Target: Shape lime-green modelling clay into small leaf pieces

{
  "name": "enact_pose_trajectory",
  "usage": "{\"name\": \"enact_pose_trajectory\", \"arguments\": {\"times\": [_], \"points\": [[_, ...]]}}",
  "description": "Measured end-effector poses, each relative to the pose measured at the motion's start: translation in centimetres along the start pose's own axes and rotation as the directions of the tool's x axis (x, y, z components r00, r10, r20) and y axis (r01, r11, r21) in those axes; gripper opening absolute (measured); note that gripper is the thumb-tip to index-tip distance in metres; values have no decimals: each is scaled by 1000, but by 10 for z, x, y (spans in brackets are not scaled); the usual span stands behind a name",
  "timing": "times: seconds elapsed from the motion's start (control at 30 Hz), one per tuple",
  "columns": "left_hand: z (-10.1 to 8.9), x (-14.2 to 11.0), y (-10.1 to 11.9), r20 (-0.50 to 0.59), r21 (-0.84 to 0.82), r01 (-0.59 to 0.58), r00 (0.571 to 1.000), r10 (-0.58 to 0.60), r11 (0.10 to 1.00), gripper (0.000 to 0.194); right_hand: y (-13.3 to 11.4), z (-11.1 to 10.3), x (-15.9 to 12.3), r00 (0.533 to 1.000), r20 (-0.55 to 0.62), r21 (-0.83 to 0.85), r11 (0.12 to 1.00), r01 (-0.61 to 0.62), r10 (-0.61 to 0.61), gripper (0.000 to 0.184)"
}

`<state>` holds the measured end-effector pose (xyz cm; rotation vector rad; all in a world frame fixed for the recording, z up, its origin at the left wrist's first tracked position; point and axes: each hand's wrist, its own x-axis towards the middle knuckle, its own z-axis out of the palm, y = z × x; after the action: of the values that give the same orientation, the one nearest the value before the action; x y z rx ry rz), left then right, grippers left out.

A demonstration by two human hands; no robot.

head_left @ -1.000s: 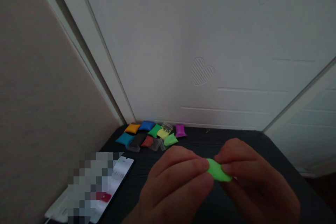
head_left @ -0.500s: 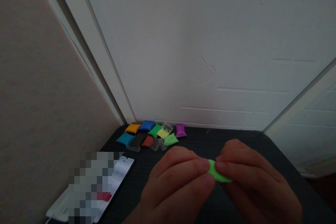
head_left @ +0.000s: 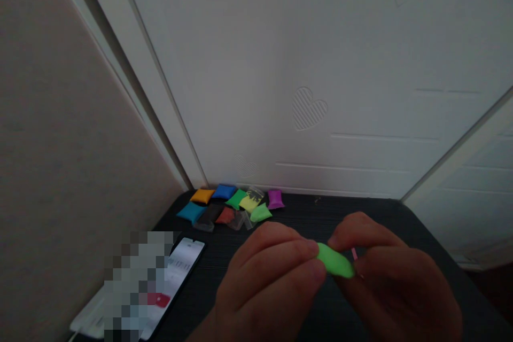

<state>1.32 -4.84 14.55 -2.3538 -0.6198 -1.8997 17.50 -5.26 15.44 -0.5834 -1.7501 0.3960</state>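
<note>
A flattened, elongated lump of bright green modelling clay (head_left: 335, 261) is held up above the near part of the dark table. My left hand (head_left: 272, 278) pinches its left end between thumb and fingertips. At the right end, my right hand (head_left: 395, 278) is curled round with its fingertips against the clay, one on the upper edge and one at the tip. Between the right fingers a thin pink piece (head_left: 354, 254) shows; what it belongs to is hidden.
Small packets, among them orange (head_left: 202, 195), teal (head_left: 191, 212), light green (head_left: 261, 212) and purple (head_left: 276, 199), lie at the back left of the dark table (head_left: 320, 214). A lit phone (head_left: 182, 267) lies at the left, partly pixelated. A white panel (head_left: 240, 91) rises behind.
The right fingers closed further over the clay half a second ago, then spread apart again, so more green and the pink piece show now. My left hand has kept its pinch.
</note>
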Motion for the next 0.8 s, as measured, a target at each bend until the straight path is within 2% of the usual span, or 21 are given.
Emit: {"name": "enact_pose_trajectory", "arguments": {"times": [0.1, 0.23, 0.43, 0.57, 0.67, 0.73, 0.8], "points": [[1, 1, -1, 5, -40, 8, 1000, -8, 999, 30, -1, 0, 0, 1000, 15, -36, 999, 26, -25, 48], [3, 3, 0, -23, -72, 22, 999, -24, 997, 32, 0, -1, -1, 996, 65, -115, 991, 62, -55, 44], [3, 4, 1, -17, -67, 53, 998, -54, 996, 36, 1, -2, -2, 1000, 8, -47, 999, -19, 19, 36], [8, 2, 0, -46, -235, 159, 984, -174, 959, 46, -3, 2, -1, 995, -43, 44, 995, -89, 91, 30], [10, 1, 0, -32, -389, 345, 921, -387, 854, 41, -4, 4, 0, 971, -46, 121, 966, -228, 235, 20], [11, 2, 1, 0, -425, 468, 856, -517, 775, 39, -4, 5, 0, 942, -39, 100, 939, -328, 333, 13], [10, 2, 1, 25, -424, 547, 804, -594, 722, 40, -3, 4, -1, 916, -53, 45, 918, -395, 397, 11]]}}
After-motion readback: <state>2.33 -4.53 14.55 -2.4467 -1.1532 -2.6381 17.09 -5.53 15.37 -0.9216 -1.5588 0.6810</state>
